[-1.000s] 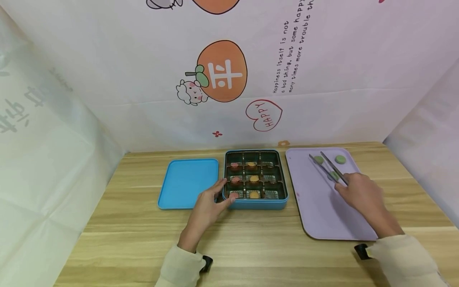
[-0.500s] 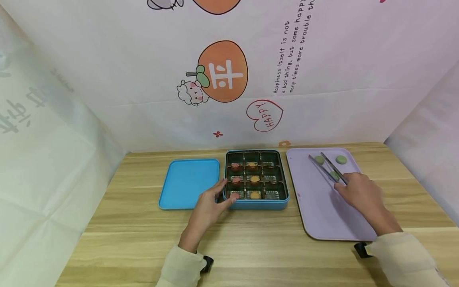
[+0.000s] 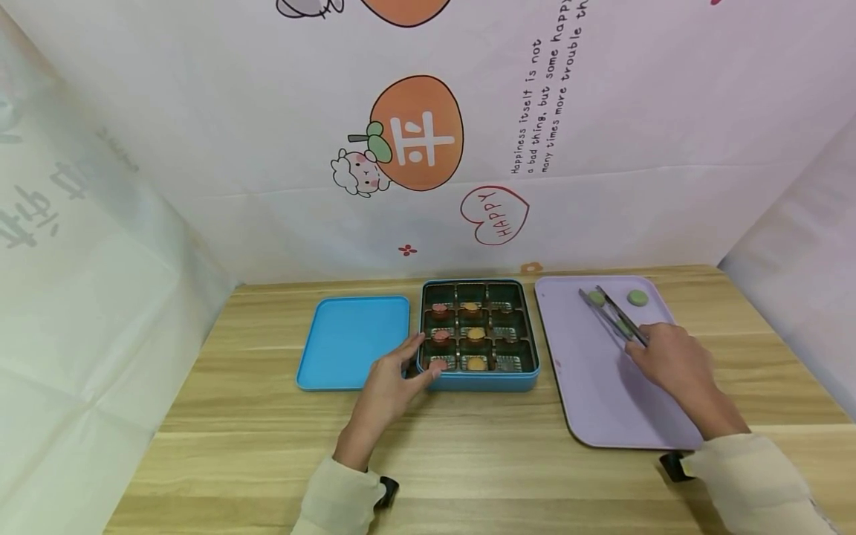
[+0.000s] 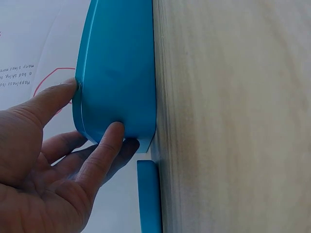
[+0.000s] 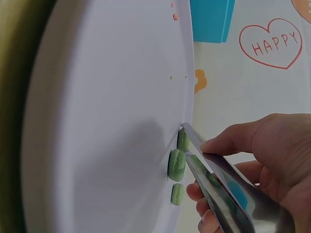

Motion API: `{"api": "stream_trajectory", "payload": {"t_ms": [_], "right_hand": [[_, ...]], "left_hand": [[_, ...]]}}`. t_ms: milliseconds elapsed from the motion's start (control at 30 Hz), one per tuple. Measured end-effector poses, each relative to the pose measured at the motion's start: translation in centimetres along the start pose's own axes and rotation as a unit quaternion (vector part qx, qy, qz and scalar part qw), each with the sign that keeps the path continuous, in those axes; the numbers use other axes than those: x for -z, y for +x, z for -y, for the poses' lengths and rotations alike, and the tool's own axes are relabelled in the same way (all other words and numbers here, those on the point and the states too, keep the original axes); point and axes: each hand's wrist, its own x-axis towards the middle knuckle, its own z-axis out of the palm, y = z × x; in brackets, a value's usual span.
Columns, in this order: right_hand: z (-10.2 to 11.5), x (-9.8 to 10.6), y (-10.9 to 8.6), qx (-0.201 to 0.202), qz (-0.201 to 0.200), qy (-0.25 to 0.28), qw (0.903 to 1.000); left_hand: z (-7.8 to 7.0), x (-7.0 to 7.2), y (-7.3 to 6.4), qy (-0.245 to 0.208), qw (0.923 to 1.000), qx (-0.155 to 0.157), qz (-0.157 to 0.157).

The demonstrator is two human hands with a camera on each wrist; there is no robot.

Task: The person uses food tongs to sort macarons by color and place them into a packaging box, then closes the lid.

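Over the lilac tray [image 3: 602,405], the right hand [image 3: 677,362], grip clamped on metal tongs [image 5: 262,208], had narrowed their tips around the leftmost green macaron [image 3: 597,298], suggesting pickup; the left hand [image 3: 390,379] pinched the blue box [image 3: 495,383].

Head view looks fwd & down on the table [image 3: 468,461] from above, widest of the lot. L wrist view's v. close on the box [image 4: 116,73], R's close on the tongs [image 5: 217,196] & tray [image 5: 112,82], both low & turned sideways; all 3 share the box.
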Motion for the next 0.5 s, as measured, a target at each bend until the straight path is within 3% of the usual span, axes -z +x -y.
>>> {"api": "stream_trajectory", "payload": {"t_ms": [500], "right_hand": [[0.73, 0.37, -1.03, 0.016, -0.011, 0.001, 0.9998]], "left_hand": [[-0.01, -0.11, -0.01, -0.011, 0.9999, 0.006, 0.001]]}}
